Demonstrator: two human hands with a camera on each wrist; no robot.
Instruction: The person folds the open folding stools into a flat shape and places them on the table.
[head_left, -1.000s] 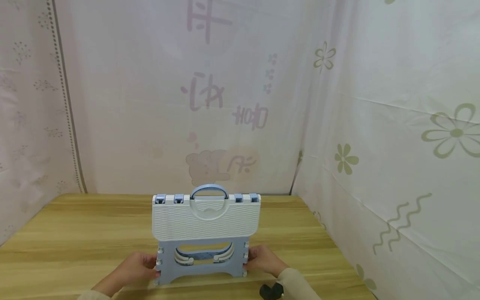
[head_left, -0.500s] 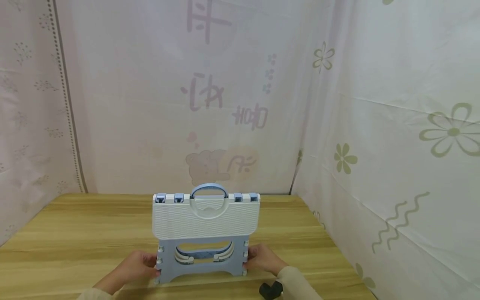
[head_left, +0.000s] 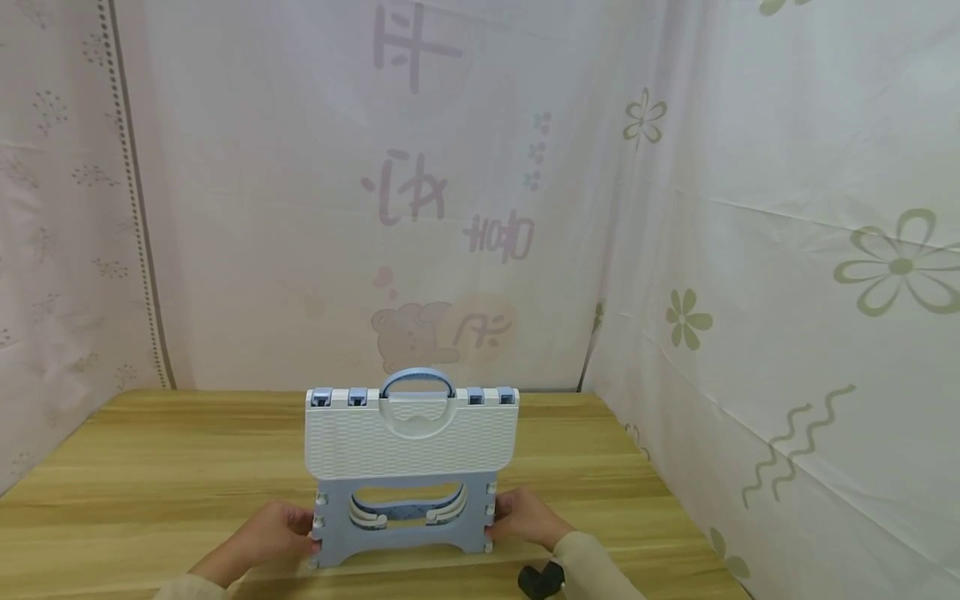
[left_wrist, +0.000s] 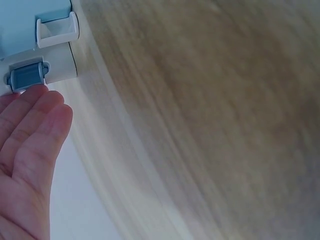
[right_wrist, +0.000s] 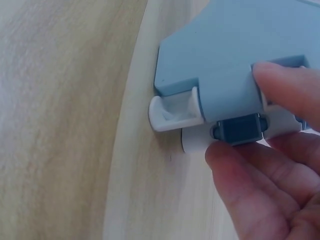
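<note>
A folding step stool (head_left: pixel 408 442) stands upright and folded on the wooden table, with a white woven-texture top panel, pale blue legs and a blue carry handle (head_left: pixel 418 375) arched above. My left hand (head_left: pixel 273 533) grips its lower left edge; in the left wrist view the fingers (left_wrist: pixel 37 125) reach the hinged edge, and the thumb is out of sight. At the lower right edge, my right hand (head_left: pixel 528 518) pinches the stool. The right wrist view shows the thumb (right_wrist: pixel 287 85) on the blue leg panel and the fingers (right_wrist: pixel 245 180) under the hinge.
The wooden table (head_left: pixel 187 442) extends around the stool. A small black object (head_left: pixel 540 581) lies by the right sleeve at the front edge. Patterned curtains (head_left: pixel 262 208) hang behind the table and along both sides.
Both hands keep their places on the stool, which stays upright. The head view has shifted only slightly.
</note>
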